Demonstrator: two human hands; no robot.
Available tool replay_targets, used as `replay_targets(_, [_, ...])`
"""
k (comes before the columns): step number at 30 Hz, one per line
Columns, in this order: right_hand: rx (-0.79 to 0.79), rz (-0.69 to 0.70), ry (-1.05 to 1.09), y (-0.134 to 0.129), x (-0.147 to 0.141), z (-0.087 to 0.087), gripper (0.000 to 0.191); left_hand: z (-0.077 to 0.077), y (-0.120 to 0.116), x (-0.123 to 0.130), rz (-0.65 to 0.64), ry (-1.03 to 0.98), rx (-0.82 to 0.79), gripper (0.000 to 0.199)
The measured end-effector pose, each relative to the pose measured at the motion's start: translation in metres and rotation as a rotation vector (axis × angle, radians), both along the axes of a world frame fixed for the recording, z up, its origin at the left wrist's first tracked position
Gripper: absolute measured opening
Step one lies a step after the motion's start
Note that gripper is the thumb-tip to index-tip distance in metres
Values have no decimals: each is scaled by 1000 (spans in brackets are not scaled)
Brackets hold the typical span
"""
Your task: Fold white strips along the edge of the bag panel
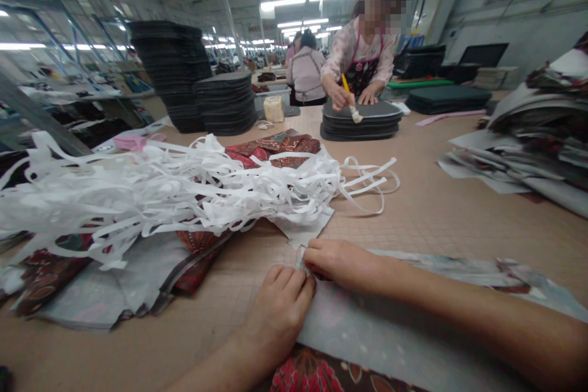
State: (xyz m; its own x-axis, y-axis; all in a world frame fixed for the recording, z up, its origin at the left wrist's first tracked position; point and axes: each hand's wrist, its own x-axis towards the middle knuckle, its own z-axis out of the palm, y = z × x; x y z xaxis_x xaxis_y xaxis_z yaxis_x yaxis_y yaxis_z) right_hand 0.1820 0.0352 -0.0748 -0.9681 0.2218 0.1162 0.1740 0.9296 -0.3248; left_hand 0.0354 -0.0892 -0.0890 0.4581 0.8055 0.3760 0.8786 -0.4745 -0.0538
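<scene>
At the lower middle, my left hand (282,312) has its fingers closed on the left edge of a fabric panel (367,331), which shows a pale grey backing and a red and brown flowered face. Right beside it my right hand (342,262) pinches the same edge, knuckles up. The fingertips of both hands are partly hidden. A tangled heap of white strips (184,190) lies just beyond, on top of more flowered fabric pieces (197,263). The panel spreads out to the right beneath my right forearm.
Across the brown table (413,196), a co-worker (362,61) holds a yellow-handled brush (350,98) over a stack of black boards (361,128). Taller black stacks (169,73) stand at the back left. Layered fabric (542,147) is piled at the right edge.
</scene>
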Motion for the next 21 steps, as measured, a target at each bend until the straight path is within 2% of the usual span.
replay_targets(3, [84,-2,-31,-2,-4,5,12,1,0,2,-19,38,33,31])
replay_targets(6, [108,-21,-99,-3,-10,10,11,1,0,3,-3,46,-12,31])
replay_targets(10, [52,-76,-179,1,-19,13,8,4,2,3,32,60,-108,30])
replay_targets(13, [6,-126,-162,5,-19,9,9,5,1,4,53,81,-154,27])
replay_targets(17, [48,-193,1,-3,2,1,12,2,1,4,62,109,-94,29])
replay_targets(21, [128,-140,11,-24,46,5,11,1,1,5,26,120,83,38])
